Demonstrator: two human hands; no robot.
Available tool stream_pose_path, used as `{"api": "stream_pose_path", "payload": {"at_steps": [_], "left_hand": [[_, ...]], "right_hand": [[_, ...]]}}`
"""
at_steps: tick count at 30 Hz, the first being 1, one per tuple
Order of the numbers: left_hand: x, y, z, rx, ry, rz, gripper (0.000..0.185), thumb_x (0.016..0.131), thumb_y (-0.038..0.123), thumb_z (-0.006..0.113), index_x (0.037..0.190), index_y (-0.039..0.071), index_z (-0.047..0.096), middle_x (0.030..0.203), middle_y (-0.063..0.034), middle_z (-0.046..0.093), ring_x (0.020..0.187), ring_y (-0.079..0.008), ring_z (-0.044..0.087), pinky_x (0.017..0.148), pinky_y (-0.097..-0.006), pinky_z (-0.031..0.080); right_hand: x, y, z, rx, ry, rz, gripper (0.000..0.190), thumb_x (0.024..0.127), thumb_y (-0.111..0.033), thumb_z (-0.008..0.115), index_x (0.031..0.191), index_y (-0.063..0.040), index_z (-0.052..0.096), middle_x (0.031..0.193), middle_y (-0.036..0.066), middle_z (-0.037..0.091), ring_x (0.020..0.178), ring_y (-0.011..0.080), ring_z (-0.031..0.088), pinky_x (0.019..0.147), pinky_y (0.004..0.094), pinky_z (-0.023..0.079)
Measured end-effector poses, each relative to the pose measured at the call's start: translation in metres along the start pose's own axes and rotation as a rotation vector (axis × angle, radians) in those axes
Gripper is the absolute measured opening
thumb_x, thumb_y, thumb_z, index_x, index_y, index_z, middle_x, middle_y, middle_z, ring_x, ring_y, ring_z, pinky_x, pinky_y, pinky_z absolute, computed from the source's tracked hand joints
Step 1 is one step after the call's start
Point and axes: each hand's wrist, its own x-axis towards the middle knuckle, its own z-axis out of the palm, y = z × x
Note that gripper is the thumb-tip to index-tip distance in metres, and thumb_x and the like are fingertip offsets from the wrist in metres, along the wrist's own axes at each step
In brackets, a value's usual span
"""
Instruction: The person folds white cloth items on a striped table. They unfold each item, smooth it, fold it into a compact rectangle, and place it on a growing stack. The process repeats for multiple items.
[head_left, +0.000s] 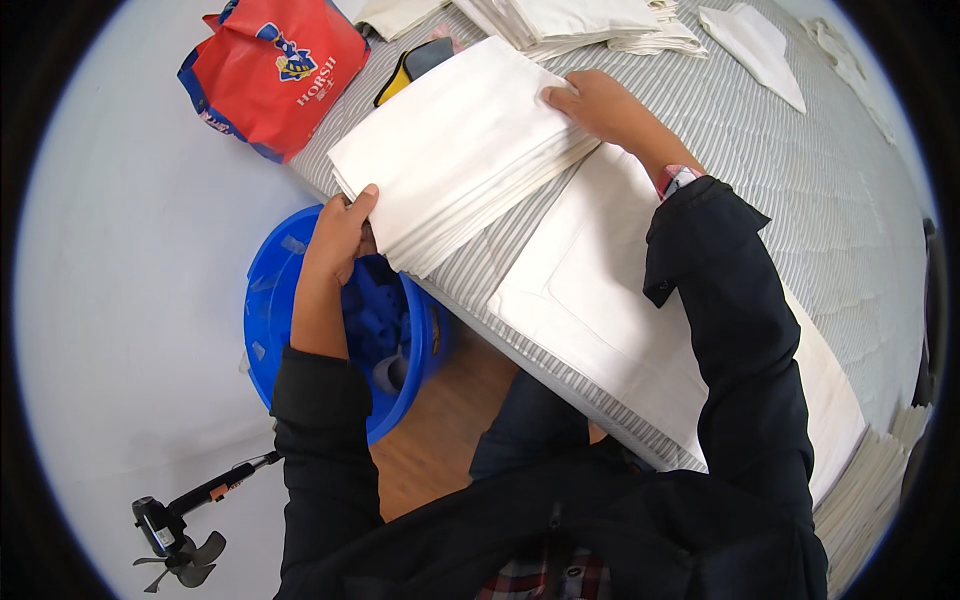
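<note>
A stack of folded white cloths (465, 150) lies between my hands, above a striped mattress (480, 262). My left hand (337, 232) grips its near left corner, thumb on top and fingers hidden beneath. At the far right corner, my right hand (600, 109) pinches the stack, its thumb on the upper face. Layered edges show along the side facing me. Whether the stack rests on the mattress or is lifted I cannot tell. Closer to my body, a larger white cloth (600, 300) is spread flat, partly under my right forearm.
Below my left hand stands a blue tub (262, 300) with blue items inside. A red bag (277, 82) sits at the mattress edge. More folded cloths (585, 22) lie at the back, and another pile (862, 502) at right. A small propeller motor (176, 536) is at lower left.
</note>
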Motion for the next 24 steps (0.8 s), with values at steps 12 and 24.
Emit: {"api": "stream_pose_path", "payload": {"at_steps": [12, 24], "left_hand": [[-0.016, -0.009, 0.005, -0.402, -0.116, 0.062, 0.070, 0.098, 0.034, 0.070, 0.144, -0.012, 0.045, 0.134, -0.0237, 0.063, 0.115, -0.0293, 0.068, 0.096, -0.0377, 0.057], [0.036, -0.022, 0.008, -0.627, 0.048, 0.102, 0.061, 0.102, 0.026, 0.067, 0.145, -0.011, 0.044, 0.140, -0.0221, 0.060, 0.122, -0.0326, 0.063, 0.106, -0.0434, 0.051]], "right_hand": [[0.020, -0.006, -0.015, 0.420, -0.371, 0.345, 0.084, 0.083, -0.054, 0.081, 0.131, 0.012, 0.061, 0.127, 0.029, 0.065, 0.110, 0.0406, 0.067, 0.094, 0.0494, 0.054], [0.095, -0.013, 0.030, 0.442, -0.107, 0.126, 0.070, 0.085, -0.047, 0.080, 0.124, 0.009, 0.067, 0.110, 0.022, 0.070, 0.100, 0.0356, 0.068, 0.084, 0.0470, 0.054]]}}
